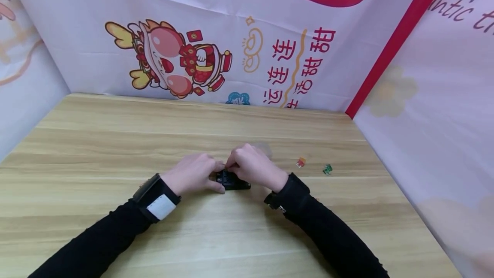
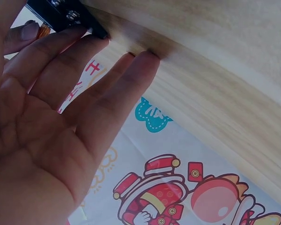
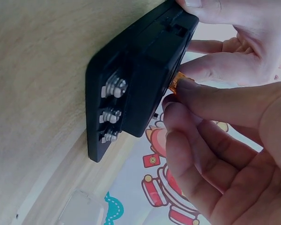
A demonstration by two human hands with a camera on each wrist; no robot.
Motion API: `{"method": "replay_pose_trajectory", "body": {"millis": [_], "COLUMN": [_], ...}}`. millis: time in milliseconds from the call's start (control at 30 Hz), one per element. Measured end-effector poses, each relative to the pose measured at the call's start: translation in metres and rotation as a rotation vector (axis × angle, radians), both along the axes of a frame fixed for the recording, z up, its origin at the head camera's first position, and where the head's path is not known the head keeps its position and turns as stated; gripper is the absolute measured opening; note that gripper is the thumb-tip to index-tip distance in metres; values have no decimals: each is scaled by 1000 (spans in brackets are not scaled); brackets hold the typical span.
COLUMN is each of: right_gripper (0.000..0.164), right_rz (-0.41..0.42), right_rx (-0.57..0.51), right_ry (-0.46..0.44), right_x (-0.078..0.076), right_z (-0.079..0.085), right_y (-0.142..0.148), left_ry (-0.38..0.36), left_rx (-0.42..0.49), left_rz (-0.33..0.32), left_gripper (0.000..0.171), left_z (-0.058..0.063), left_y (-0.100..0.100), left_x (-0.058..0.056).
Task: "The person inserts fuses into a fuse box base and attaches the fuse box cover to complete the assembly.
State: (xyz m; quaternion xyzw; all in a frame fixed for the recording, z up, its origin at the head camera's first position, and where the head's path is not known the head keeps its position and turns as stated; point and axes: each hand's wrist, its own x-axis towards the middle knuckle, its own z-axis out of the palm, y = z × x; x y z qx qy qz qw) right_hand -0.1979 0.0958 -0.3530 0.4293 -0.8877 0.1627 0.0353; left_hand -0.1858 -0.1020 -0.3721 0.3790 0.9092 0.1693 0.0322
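A black fuse box lies on the table between both hands. In the right wrist view, several bolt terminals line one edge of the fuse box. My left hand grips its left end, thumb at the near side and fingers at the far side. In the left wrist view, fingers of that left hand stretch along the box. My right hand pinches a small orange blade fuse between thumb and forefinger, right at the top face of the box. The fuse's lower part is hidden.
Right of the hands lie small red and orange fuses and green fuses. A clear plastic cover sits behind the right hand. Printed cloth walls enclose the wooden table at the back and sides.
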Motion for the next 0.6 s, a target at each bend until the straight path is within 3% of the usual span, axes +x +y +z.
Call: {"method": "replay_pose_trajectory", "body": {"millis": [333,600], "right_gripper": [13,16], "right_rz": [34,21], "right_rx": [18,21], "right_ry": [38,85], "right_x": [1,3], "right_z": [-2,-3], "right_y": [-6,-3], "left_ry": [4,22], "left_rx": [-6,27], "left_rz": [19,-14], "left_gripper": [40,38], "left_z": [0,0], "left_y": [-4,-2], "left_x": [3,1]}}
